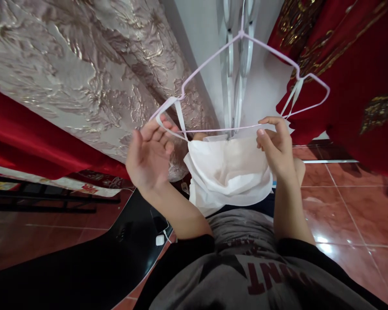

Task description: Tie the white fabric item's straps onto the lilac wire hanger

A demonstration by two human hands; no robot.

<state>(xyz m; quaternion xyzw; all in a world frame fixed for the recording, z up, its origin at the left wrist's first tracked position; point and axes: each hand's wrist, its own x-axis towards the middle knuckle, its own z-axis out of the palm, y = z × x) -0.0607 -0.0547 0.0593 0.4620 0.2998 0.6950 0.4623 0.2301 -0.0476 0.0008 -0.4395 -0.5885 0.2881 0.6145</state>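
A pale pink clothes hanger hangs upright in front of me. Thin straps of a white garment loop over both its ends: the left strap and the right strap. The garment's body drapes below the lower bar, across my lap. Beside the left end, my left hand is open, palm up, its fingertips at the strap. My right hand has curled fingers, with thumb and forefinger closed about the hanger's lower bar near the garment's right upper edge.
Shiny pink embossed fabric hangs at left, with red cloth below it. Red gold-trimmed fabric hangs at right. White metal bars stand behind the hanger. A black surface at lower left bears a phone and a white charger.
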